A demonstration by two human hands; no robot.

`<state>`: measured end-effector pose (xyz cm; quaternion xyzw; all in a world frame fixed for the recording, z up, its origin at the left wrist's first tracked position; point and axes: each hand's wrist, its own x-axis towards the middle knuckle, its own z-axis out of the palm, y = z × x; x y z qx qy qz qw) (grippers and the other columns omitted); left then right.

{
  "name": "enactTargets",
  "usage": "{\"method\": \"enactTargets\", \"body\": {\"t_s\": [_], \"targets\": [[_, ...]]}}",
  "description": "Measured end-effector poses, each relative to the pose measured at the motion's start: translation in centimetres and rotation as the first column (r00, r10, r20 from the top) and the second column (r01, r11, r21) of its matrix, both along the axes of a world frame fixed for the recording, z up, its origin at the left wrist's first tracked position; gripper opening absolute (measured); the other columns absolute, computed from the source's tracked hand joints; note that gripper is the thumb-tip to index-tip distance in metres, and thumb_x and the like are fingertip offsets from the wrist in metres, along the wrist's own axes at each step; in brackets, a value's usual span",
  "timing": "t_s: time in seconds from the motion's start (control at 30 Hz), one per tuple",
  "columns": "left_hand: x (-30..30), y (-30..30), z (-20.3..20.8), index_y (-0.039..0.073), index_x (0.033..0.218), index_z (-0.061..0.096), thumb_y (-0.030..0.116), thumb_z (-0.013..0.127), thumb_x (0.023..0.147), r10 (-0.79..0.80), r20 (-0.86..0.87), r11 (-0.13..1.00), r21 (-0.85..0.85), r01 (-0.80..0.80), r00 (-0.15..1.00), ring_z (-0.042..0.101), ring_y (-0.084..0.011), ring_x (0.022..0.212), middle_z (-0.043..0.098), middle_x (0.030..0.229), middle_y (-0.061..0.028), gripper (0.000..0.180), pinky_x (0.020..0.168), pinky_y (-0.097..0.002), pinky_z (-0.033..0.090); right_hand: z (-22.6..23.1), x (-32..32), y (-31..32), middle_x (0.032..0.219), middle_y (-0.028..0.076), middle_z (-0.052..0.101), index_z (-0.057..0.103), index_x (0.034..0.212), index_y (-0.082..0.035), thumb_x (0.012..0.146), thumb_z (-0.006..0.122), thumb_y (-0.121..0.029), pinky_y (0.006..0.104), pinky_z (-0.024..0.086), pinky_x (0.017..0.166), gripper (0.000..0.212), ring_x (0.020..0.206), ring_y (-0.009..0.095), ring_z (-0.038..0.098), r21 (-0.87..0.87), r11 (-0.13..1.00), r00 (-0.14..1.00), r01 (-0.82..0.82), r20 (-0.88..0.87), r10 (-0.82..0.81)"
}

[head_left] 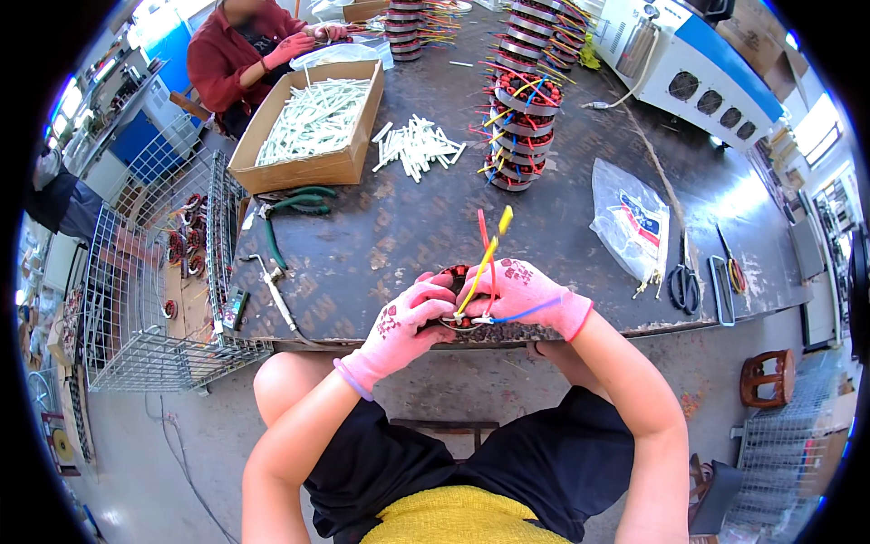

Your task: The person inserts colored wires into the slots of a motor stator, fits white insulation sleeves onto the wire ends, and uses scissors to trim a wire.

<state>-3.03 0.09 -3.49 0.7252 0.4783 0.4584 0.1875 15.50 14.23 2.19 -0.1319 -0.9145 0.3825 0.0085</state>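
At the table's near edge I hold a motor stator (465, 323), a ring wound with dark red wire. My left hand (404, 325), in a pink glove, grips its left side. My right hand (528, 295), gloved alike, closes on its right side, with the fingertips at the wire ends. Yellow and red leads (490, 263) rise from the ring between my hands, and a blue lead (530, 311) runs out to the right below my right hand. Much of the ring is hidden behind my fingers.
Stacked stators (524, 145) stand ahead. White sleeves (417, 147) lie beside a full cardboard box (358, 150). Green-handled pliers (304, 201) and a soldering iron (276, 295) are left; a plastic bag (630, 218) and scissors (684, 286) right. A co-worker (231, 63) sits far left.
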Motion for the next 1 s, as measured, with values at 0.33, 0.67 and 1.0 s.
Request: {"method": "enactTargets", "body": {"t_s": [0.33,0.67,1.0], "targets": [[-0.1,0.2,-0.4,0.009,0.098,0.064,0.005,0.084,0.062,-0.003,-0.031,0.999,0.034,0.004,1.0,0.058,-0.0339,0.116,0.062,0.102,-0.0054,0.041,0.102,-0.0472,0.046,-0.6,0.9,1.3,0.096,0.009,0.064,0.07,0.098,-0.009,0.085,0.065,-0.018,0.037,0.05,0.085,0.017,0.094,0.028,0.064,-0.051,0.996,0.997,-0.076,-0.021,0.075],[-0.1,0.4,0.2,0.01,0.097,0.065,0.008,0.081,0.063,0.01,-0.203,0.994,0.107,0.012,0.979,0.057,-0.034,0.116,0.06,0.1,-0.0063,0.038,0.098,-0.0459,0.047,0.0,1.8,-0.4,0.102,0.008,0.065,0.068,0.105,-0.012,0.088,0.063,-0.015,0.0375,0.052,0.08,0.018,0.094,0.029,0.066,0.227,0.972,0.984,0.063,-0.175,-0.022],[-0.7,0.6,1.7,0.008,0.095,0.065,0.01,0.081,0.066,-0.06,-0.264,0.998,-0.041,0.051,0.963,0.054,-0.0338,0.118,0.061,0.103,-0.0068,0.033,0.099,-0.0464,0.045,-1.2,3.7,-3.6,0.104,0.009,0.067,0.064,0.122,-0.012,0.086,0.067,-0.008,0.0342,0.054,0.078,0.036,0.09,0.025,0.067,-0.044,0.958,0.919,0.283,-0.272,-0.284]]}}
